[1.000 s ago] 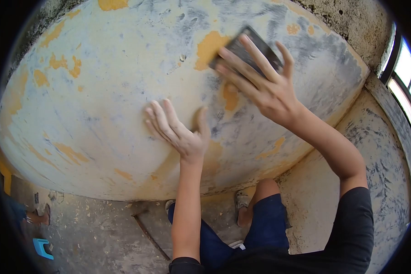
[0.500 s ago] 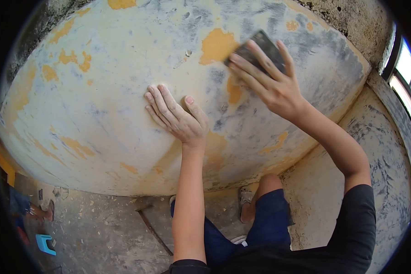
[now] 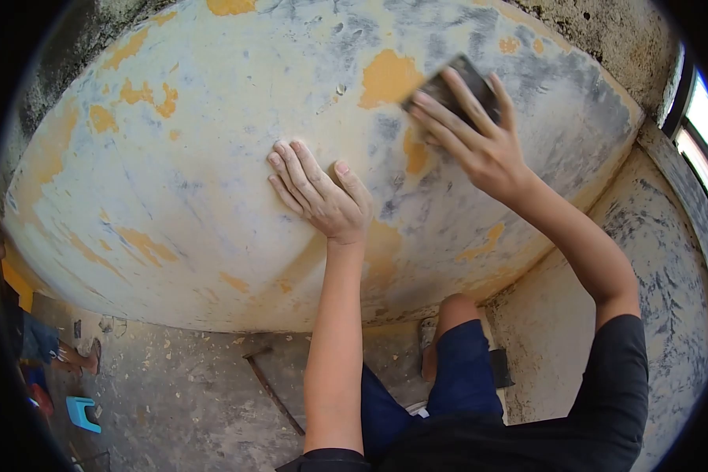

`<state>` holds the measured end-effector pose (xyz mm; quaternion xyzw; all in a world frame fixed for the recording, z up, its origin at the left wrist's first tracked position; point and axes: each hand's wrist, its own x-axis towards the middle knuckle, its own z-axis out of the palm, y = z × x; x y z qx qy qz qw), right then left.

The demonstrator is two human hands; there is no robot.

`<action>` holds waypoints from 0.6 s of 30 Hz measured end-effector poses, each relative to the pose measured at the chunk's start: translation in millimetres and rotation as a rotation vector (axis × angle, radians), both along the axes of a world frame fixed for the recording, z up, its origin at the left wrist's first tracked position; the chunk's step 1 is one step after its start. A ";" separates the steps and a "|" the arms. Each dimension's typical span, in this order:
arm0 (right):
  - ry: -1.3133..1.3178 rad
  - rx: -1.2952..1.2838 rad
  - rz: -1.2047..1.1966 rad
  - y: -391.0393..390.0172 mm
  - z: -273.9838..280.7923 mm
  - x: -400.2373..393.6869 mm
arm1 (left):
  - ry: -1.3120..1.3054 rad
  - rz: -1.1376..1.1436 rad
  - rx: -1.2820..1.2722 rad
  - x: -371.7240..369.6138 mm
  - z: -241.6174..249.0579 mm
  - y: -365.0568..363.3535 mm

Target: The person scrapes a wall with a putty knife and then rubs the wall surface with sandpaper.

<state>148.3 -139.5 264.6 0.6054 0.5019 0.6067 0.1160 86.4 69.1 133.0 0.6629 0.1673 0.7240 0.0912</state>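
Observation:
A dark, flat sanding block point(image 3: 458, 88) lies against a large pale curved surface point(image 3: 212, 141) mottled with yellow and grey patches. My right hand point(image 3: 484, 145) presses it there, fingers laid over its face and slightly blurred by motion. Just left of the block is a yellow patch point(image 3: 389, 77). My left hand point(image 3: 326, 193), pale with dust, rests flat on the same surface, lower and further left. Its thumb stands apart from the other fingers, and nothing is held in it.
A long-handled tool point(image 3: 274, 393) lies on the speckled concrete floor point(image 3: 189, 409). At lower left are a small blue stool point(image 3: 82, 414) and another person's leg point(image 3: 75, 358). A rough side wall point(image 3: 558, 330) rises at right, below a window point(image 3: 700, 118).
The whole view has shifted, so the surface and both hands appear a little further right. The sanding block stays beside the same yellow patch. My left hand keeps its place on the surface.

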 end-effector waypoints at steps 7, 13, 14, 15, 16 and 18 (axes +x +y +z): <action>0.044 0.048 0.036 41.8 18.0 -16.5 | 0.009 0.011 -0.005 2.1 2.0 -0.9; 0.074 -0.008 -0.009 -3.3 7.6 -7.3 | 0.008 0.022 0.004 1.5 0.8 -0.1; 0.079 -0.006 -0.027 -20.0 0.2 -1.3 | 0.005 0.027 0.011 1.8 0.2 0.2; 0.081 -0.002 -0.042 -23.6 0.3 -0.7 | 0.001 0.028 0.012 3.2 1.4 0.4; 0.076 0.004 -0.005 -21.9 1.3 0.8 | -0.009 0.026 0.011 4.3 2.1 -0.7; 0.066 0.017 0.015 -1.3 2.9 -1.9 | -0.008 0.028 0.018 2.4 1.8 0.7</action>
